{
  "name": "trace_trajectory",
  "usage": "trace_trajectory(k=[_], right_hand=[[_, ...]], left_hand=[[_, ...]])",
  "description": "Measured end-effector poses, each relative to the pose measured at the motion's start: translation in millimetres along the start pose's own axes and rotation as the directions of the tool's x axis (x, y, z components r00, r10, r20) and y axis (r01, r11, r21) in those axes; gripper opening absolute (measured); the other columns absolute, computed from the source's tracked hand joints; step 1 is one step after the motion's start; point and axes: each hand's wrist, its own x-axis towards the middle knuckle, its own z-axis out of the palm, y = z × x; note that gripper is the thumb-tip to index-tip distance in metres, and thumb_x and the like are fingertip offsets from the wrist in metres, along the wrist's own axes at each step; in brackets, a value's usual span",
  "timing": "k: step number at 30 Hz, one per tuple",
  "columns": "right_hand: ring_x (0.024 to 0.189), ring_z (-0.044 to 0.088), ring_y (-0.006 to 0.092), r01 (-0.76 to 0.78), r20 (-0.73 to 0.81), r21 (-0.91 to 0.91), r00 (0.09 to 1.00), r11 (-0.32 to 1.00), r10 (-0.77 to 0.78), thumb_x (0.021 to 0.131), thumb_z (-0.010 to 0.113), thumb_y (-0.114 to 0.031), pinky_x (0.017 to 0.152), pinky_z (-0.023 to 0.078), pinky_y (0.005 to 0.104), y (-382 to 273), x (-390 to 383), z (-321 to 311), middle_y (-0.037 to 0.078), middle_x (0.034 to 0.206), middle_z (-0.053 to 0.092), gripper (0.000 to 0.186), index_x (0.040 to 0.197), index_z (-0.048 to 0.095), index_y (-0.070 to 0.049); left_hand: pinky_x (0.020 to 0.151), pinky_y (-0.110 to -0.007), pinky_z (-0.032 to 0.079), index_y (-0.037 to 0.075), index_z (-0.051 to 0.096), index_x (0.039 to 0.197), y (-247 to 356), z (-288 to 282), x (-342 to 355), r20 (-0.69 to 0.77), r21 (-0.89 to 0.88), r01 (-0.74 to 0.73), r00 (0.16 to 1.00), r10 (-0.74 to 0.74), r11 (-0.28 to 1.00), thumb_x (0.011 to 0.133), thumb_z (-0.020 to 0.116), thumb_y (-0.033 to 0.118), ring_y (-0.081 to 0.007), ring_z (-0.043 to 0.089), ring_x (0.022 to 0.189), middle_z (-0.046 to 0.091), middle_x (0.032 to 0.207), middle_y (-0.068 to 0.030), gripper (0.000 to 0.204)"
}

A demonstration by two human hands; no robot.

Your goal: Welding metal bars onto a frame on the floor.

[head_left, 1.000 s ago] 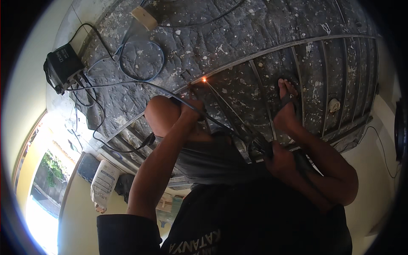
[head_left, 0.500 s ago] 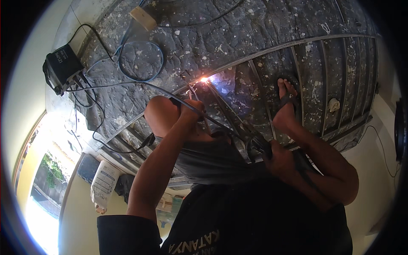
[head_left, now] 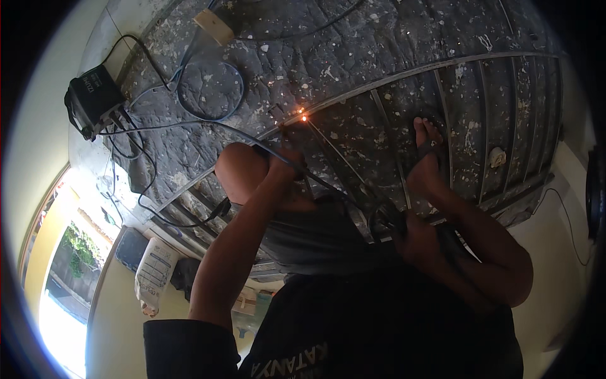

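Note:
A metal grille frame [head_left: 391, 80] with parallel bars lies over the floor. My right hand [head_left: 420, 239] is closed round a dark welding electrode holder [head_left: 385, 216]. From it a thin welding rod [head_left: 336, 149] reaches up and left to the frame's long edge. Small orange glowing spots [head_left: 304, 118] sit at the rod's tip, with no bright arc. Close to that spot, my left hand [head_left: 287, 165] is closed on a metal bar of the frame, beside my bent knee; its fingers are partly hidden and dim.
A black welding machine [head_left: 96, 101] with cables stands at the left. A grey cable [head_left: 246, 134] crosses over my left hand. Looped blue cable [head_left: 242, 95] and a tan block [head_left: 213, 26] lie on the paint-spotted sheet. My foot [head_left: 427, 136] rests between bars; a white bag [head_left: 156, 268] stands lower left.
The bright white-blue arc and its glow have gone out, leaving orange spots and a darker scene. Both hands stay nearly in place, still gripping.

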Motion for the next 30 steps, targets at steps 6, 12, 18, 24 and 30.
trace_trajectory(k=[6,12,18,24,30], right_hand=[[0.067,0.062,0.0401,0.071,-0.026,-0.075,0.997,0.995,-0.073,0.077,0.071,-0.019,0.055,0.05,0.0452,3.6,0.8,5.3,0.019,0.073,0.061,0.033,0.096,0.049,-0.003],[0.067,0.062,0.0409,0.056,-0.028,-0.064,0.998,0.996,-0.058,0.077,0.07,-0.017,0.056,0.05,0.0462,4.6,1.7,6.3,0.02,0.075,0.06,0.034,0.096,0.047,-0.002],[0.068,0.062,0.0415,0.045,-0.002,-0.078,0.999,0.996,-0.045,0.076,0.07,-0.016,0.056,0.05,0.0468,2.0,2.8,3.5,0.021,0.076,0.06,0.033,0.096,0.047,-0.002],[0.07,0.062,0.0411,0.057,0.013,-0.097,0.998,0.994,-0.056,0.078,0.068,-0.016,0.058,0.05,0.0472,5.3,3.1,5.0,0.021,0.078,0.06,0.032,0.096,0.047,-0.001],[0.071,0.063,0.0391,0.131,-0.024,-0.08,0.991,0.988,-0.133,0.08,0.065,-0.015,0.06,0.051,0.0456,8.0,5.0,6.9,0.021,0.08,0.061,0.03,0.1,0.047,-0.002]], left_hand=[[0.068,-0.041,0.054,0.015,0.073,0.086,4.3,-0.9,-2.6,0.014,0.075,0.048,0.999,-0.05,0.996,0.078,0.063,0.034,-0.0264,0.068,0.087,0.071,0.091,-0.0096,0.023],[0.067,-0.039,0.054,0.014,0.073,0.084,3.5,-3.1,-4.8,-0.012,0.004,0.06,0.998,-0.06,0.998,0.077,0.064,0.033,-0.0268,0.068,0.086,0.071,0.087,-0.0097,0.022],[0.065,-0.039,0.053,0.013,0.073,0.084,0.9,2.4,-0.6,0.001,0.023,0.022,1.0,-0.022,1.0,0.079,0.062,0.03,-0.0254,0.068,0.087,0.071,0.086,-0.008,0.021],[0.063,-0.039,0.052,0.013,0.073,0.084,3.2,-2.1,-5.0,-0.003,0.045,0.008,1.0,-0.008,0.999,0.081,0.059,0.025,-0.0251,0.068,0.084,0.071,0.085,-0.0072,0.019],[0.065,-0.039,0.053,0.013,0.073,0.085,4.5,2.3,-9.0,0.008,-0.014,0.026,1.0,-0.026,1.0,0.08,0.06,0.027,-0.0254,0.068,0.085,0.071,0.087,-0.0077,0.019]])
